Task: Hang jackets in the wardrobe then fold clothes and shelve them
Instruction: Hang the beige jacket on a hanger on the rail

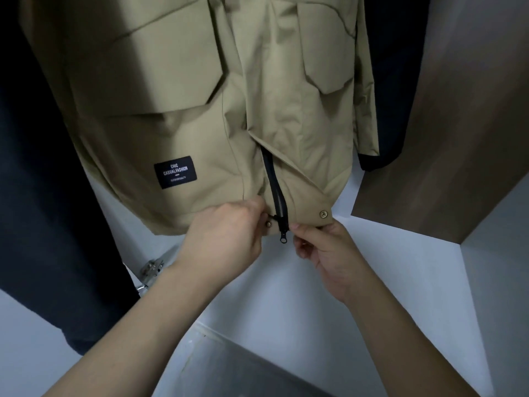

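A khaki jacket (177,110) with large flap pockets and a dark label hangs in front of me inside the wardrobe. Its black zipper (279,202) runs down the front to the hem, and the pull tab dangles below. My left hand (226,239) pinches the hem on the left side of the zipper's lower end. My right hand (323,253) pinches the hem on the right side, just under a brass snap button (323,214). The hanger and rail are out of view.
A dark navy garment (43,196) hangs at the left and another dark garment (398,81) behind the jacket at the right. The white wardrobe floor (372,267) lies below. A brown wooden panel (458,138) stands at the right, and a metal door hinge (151,267) at the lower left.
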A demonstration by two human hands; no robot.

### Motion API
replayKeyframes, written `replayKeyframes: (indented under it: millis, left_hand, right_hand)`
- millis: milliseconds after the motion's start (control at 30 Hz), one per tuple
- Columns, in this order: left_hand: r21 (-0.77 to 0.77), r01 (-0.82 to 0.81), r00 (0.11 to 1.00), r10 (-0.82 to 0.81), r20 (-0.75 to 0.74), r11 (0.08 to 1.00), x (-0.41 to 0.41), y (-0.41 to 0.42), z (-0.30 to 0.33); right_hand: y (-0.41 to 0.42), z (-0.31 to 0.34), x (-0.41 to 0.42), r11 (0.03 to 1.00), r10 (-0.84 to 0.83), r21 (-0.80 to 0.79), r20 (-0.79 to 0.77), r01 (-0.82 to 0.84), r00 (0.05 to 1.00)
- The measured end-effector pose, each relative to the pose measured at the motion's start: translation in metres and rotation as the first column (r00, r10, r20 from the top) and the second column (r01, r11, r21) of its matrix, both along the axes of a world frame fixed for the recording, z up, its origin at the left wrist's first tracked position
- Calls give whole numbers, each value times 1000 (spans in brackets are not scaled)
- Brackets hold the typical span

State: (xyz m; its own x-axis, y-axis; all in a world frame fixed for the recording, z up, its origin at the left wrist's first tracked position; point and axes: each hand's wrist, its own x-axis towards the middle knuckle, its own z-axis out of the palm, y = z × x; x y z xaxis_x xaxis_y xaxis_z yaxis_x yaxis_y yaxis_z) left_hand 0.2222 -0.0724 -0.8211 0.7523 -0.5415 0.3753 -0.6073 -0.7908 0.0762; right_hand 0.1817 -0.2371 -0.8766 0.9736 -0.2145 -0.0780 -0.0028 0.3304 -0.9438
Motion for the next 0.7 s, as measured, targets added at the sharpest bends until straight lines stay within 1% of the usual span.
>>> replayKeyframes:
  millis: [67,167,333,500,600,700]
  left_hand:
    - [18,-43,994,44,-101,999,1,-6,4]
    - [26,-23,978,28,-207,999,2,-12,14]
    - [34,33,980,-26,-195,999,1,-19,28]
    - [26,33,983,-27,-181,999,0,-24,30]
    - [27,32,988,-27,-153,999,-1,-24,28]
    - [16,43,984,-39,-173,999,1,-22,24]
  right_hand:
    - [0,-1,1,1000,21,-9,2,-21,1000]
    - [0,-2,4,999,42,-29,1,-42,999]
    - [2,-2,5,991,136,-2,68,-136,988]
    - [-1,-2,3,990,140,-42,87,-137,986]
    - [-1,-2,1,986,122,-120,91,-111,988]
    - [3,-3,0,967,108,-241,116,-78,987]
